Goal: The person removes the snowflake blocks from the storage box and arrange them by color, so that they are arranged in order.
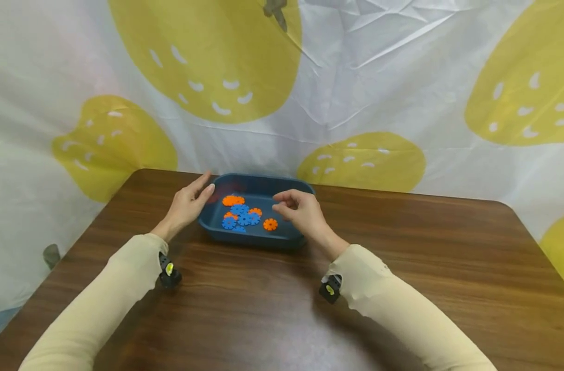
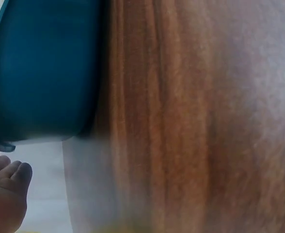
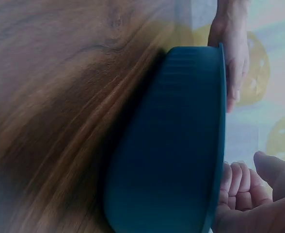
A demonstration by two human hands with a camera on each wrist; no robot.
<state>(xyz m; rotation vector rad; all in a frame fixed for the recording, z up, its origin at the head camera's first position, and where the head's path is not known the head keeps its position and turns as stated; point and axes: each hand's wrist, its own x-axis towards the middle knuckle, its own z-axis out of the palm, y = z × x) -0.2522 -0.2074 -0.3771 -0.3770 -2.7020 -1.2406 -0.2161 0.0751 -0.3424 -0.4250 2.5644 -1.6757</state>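
Observation:
A dark blue plastic basin (image 1: 251, 240) stands on the table with blue toothed discs (image 1: 243, 219) and orange toothed discs (image 1: 232, 200) lying loosely piled in its left half. One orange disc (image 1: 270, 224) lies apart, nearer the middle. My left hand (image 1: 184, 207) is at the basin's left end, its fingers fairly straight and the thumb at the rim. Over the right side of the basin is my right hand (image 1: 304, 211), fingers loosely bent and thumb apart from them. Nothing shows between them. In the right wrist view, the right fingers (image 3: 239, 182) show just past the rim.
The brown wooden table (image 1: 416, 268) extends in front of the basin and to its right. A white cloth with yellow fruit shapes (image 1: 365, 159) hangs right behind the table's back edge. Small black cameras (image 1: 330, 288) are strapped at both wrists.

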